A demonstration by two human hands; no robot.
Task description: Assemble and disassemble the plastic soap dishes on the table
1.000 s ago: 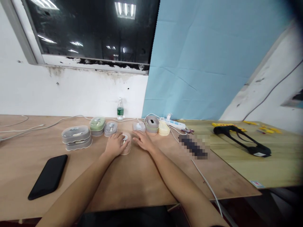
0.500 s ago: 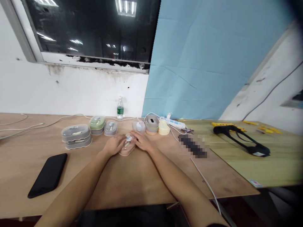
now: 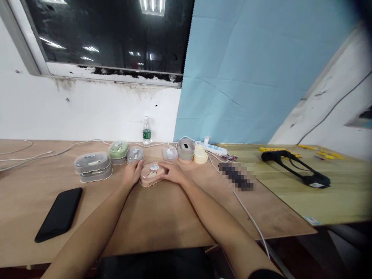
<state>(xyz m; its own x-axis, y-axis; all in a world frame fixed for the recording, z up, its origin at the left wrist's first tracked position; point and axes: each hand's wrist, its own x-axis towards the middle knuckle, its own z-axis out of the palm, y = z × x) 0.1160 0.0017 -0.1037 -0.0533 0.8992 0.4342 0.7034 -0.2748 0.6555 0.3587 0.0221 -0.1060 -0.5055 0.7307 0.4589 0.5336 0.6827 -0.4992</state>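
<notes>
A pink oval plastic box (image 3: 148, 179) with a clear lid, a round white label and a pale piece under the lid sits on the brown tabletop in front of me. My right hand (image 3: 173, 173) grips its right end, thumb in front and fingers behind. At the box's left end, my left hand (image 3: 132, 173) is closed against the side, its fingertips partly hidden. Just behind the left hand stands a grey box (image 3: 135, 154) of the same kind. A loose clear lid (image 3: 170, 153) lies behind the right hand.
On the left are stacked grey boxes (image 3: 92, 162), a green-lidded box (image 3: 118, 150) and a black phone (image 3: 59, 214). Toward the back stand a water bottle (image 3: 147, 132), stacked tubs (image 3: 186, 150), yellow trays (image 3: 200, 154) and a power strip (image 3: 215, 148). A black strapped device (image 3: 296, 168) lies right.
My hands have moved apart, from covering the pink box to its two ends. The box has turned and shifted slightly left, and its lid and label show more fully.
</notes>
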